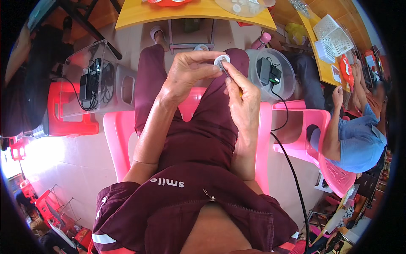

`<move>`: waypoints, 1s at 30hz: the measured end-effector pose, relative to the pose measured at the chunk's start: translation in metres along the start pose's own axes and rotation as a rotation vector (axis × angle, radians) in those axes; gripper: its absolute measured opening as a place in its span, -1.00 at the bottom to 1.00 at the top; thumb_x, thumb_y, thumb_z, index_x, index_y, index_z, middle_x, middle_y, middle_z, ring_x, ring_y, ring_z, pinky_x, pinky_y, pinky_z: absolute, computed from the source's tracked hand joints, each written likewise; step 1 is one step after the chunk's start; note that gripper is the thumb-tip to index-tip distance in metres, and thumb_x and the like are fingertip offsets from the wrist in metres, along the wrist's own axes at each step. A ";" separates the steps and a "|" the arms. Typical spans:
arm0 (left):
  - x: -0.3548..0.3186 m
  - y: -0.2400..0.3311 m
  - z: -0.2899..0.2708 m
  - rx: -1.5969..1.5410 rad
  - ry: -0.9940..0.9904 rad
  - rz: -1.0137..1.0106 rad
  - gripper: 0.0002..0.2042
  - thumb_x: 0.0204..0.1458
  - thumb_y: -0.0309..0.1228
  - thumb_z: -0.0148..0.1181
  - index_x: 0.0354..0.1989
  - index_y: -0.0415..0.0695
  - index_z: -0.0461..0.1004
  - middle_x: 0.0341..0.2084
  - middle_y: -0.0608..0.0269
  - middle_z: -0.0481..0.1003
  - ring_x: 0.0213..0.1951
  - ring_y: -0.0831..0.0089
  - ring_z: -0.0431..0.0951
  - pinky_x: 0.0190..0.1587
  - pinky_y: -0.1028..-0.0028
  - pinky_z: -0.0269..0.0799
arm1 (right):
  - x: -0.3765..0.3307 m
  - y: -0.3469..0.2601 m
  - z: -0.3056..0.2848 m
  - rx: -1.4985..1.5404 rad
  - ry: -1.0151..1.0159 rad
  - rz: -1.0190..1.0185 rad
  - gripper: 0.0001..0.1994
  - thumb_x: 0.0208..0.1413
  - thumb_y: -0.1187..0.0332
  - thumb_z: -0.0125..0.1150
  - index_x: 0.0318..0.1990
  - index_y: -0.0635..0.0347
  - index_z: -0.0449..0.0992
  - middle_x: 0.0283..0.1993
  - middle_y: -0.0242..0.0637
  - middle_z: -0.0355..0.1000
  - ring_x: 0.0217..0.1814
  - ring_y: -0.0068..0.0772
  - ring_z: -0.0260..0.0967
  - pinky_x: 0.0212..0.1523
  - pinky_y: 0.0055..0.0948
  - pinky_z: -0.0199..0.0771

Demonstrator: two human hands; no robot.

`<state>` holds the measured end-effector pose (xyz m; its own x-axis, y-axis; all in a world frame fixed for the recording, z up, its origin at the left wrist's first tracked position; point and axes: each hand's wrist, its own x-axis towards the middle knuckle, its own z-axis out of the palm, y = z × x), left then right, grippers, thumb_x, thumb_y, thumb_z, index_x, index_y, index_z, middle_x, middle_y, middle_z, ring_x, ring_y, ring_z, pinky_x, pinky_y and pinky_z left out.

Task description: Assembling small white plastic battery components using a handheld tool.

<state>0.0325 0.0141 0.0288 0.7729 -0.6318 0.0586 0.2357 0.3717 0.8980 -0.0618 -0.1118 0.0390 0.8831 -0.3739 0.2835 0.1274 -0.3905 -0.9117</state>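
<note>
In front of my lap, above my knees, both hands meet at a small round white plastic part [222, 60]. My left hand [188, 74] comes from the left and pinches its rim between thumb and fingers. My right hand [243, 95] is closed around a thin dark tool [226, 73], whose tip reaches the white part. A bit of yellow shows in the right palm; it may be the tool's handle, but the fingers mostly cover it. Which kind of tool it is, I cannot tell.
Ahead stands a yellow table [194, 16] with a clear bowl [267, 5] of white parts. Clear tubs with black adapters and cables flank me, left [67, 91] and right [290, 72]. A black cable [292, 163] runs down my right side. A person in blue [361, 142] sits right.
</note>
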 end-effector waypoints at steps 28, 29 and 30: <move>0.004 -0.021 0.007 -0.001 0.189 -0.046 -0.74 0.05 -0.58 0.08 -0.06 -0.29 0.46 -0.19 0.16 0.51 -0.13 0.48 0.51 -0.05 0.52 0.49 | -0.001 0.002 0.009 -0.732 0.103 -0.167 -0.66 -0.06 0.50 0.18 -0.08 -0.11 0.54 -0.54 -0.27 0.30 -0.53 -0.15 0.38 -0.53 -0.23 0.35; 0.004 -0.020 0.005 -0.069 0.172 -0.083 -0.74 0.06 -0.57 0.07 -0.06 -0.29 0.46 -0.17 0.15 0.50 -0.11 0.47 0.51 -0.03 0.52 0.48 | -0.002 0.002 0.006 -0.732 0.102 -0.167 -0.66 -0.06 0.50 0.18 -0.08 -0.11 0.54 -0.54 -0.27 0.30 -0.53 -0.15 0.38 -0.53 -0.23 0.35; 0.004 -0.019 0.004 -0.069 0.174 -0.083 -0.74 0.06 -0.57 0.07 -0.06 -0.29 0.46 -0.17 0.15 0.50 -0.11 0.47 0.51 -0.03 0.52 0.48 | -0.002 0.002 0.003 -0.651 0.130 -0.169 -0.67 -0.05 0.50 0.20 -0.09 -0.10 0.55 -0.55 -0.27 0.29 -0.55 -0.16 0.36 -0.54 -0.24 0.34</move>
<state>0.0289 0.0015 0.0137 0.8377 -0.5377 -0.0958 0.3380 0.3724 0.8643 -0.0626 -0.1094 0.0356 0.8086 -0.3452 0.4764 -0.0749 -0.8636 -0.4985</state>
